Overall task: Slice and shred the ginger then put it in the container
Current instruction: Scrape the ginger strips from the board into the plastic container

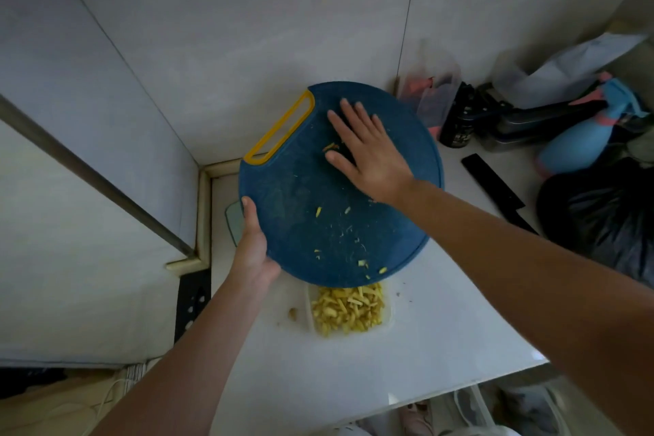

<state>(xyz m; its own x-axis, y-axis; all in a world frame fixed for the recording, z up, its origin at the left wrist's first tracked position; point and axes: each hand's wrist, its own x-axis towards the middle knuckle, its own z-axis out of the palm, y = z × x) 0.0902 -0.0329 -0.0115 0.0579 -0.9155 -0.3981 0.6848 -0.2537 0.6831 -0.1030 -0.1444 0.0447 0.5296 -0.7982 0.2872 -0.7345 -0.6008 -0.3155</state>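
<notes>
Your left hand [253,251] grips the board [300,188] by its edge, tipped over the box [308,308]. Your right hand [368,156] lies flat on it, fingers [348,124] straight. Most ginger [348,311] is in the box. The bits [318,212] left on the board look light and sticky, so sweep gently.

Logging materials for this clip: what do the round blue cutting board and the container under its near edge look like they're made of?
The cutting board is probably plastic with a matte finish. It is an even blue with fine speckles and pale scratch marks, and has a moulded handle slot with a yellow rim. The container is likely thin clear or frosted plastic. Its wall looks pale and translucent, and the yellow ginger shows through.
</notes>
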